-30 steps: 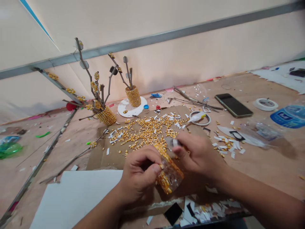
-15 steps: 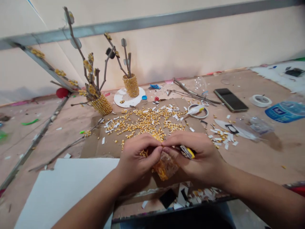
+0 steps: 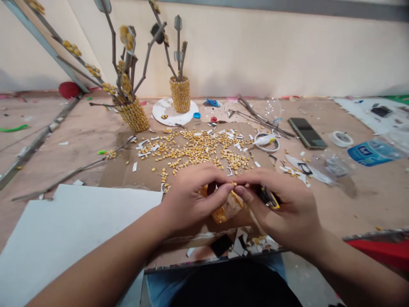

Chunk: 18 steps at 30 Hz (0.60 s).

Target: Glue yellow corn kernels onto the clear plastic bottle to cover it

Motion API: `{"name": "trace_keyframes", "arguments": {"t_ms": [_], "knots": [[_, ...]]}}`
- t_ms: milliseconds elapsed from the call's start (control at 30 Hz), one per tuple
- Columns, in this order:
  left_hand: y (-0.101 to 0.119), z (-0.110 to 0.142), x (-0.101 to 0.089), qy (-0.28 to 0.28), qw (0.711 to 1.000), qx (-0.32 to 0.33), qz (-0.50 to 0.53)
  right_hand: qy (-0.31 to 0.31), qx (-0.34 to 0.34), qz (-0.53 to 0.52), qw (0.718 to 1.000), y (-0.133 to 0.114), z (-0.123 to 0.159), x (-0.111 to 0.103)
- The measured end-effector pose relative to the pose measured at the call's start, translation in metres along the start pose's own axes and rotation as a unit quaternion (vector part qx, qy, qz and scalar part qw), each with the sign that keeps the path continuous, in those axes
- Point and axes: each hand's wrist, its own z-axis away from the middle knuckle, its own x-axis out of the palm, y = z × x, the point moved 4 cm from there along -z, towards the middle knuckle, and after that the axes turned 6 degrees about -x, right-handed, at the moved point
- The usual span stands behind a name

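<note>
My left hand (image 3: pixel 203 192) and my right hand (image 3: pixel 284 200) meet at the fingertips, thumb and forefinger pinched on each side. A small yellow corn kernel (image 3: pixel 234 184) shows between the tips. Tucked in my right palm is a yellow and black tool, apparently a box cutter (image 3: pixel 271 198). Just below my fingers is a clear plastic cup (image 3: pixel 228 209) partly covered with corn kernels; my hands hide much of it, and I cannot tell whether my left hand touches it. Loose corn kernels (image 3: pixel 194 147) lie scattered beyond on a cardboard sheet (image 3: pixel 108 164).
Two kernel-covered pots (image 3: pixel 132 115) hold twigs at the back, one on a white disc (image 3: pixel 159 111). Rightward lie a glue tube (image 3: pixel 264 139) on a tape roll (image 3: pixel 267 149), a phone (image 3: pixel 306 133) and a cut bottle (image 3: pixel 370 152). White paper (image 3: pixel 79 230) covers the left front.
The view has tilted down, so the table items sit higher. My hands stay joined at the fingertips above the cup, and the kernel between them shows more plainly.
</note>
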Motion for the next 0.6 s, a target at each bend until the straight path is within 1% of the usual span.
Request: {"name": "trace_keyframes", "arguments": {"t_ms": [100, 233, 333, 400, 467, 533, 600], "knots": [[0.001, 0.002, 0.003, -0.017, 0.999, -0.019, 0.021, 0.011, -0.008, 0.015, 1.000, -0.005, 0.004, 0.002], [0.002, 0.002, 0.004, -0.047, 0.997, -0.036, 0.048, 0.018, -0.023, 0.034, 0.999, -0.015, 0.001, -0.004], [0.001, -0.003, 0.001, -0.086, 0.994, -0.050, 0.035, 0.001, -0.027, 0.028, 0.999, -0.020, 0.001, -0.011], [-0.003, -0.008, -0.007, -0.103, 0.993, -0.064, 0.000, -0.035, -0.019, 0.027, 0.999, -0.020, 0.003, -0.013], [-0.010, -0.012, -0.018, -0.113, 0.989, -0.080, -0.051, -0.092, -0.008, 0.037, 0.995, -0.017, 0.008, -0.011], [-0.020, -0.013, -0.027, -0.145, 0.978, -0.119, -0.093, -0.148, 0.001, 0.053, 0.987, -0.013, 0.014, -0.005], [-0.033, -0.010, -0.031, -0.193, 0.958, -0.175, -0.123, -0.184, 0.007, 0.065, 0.981, -0.010, 0.018, 0.001]]}}
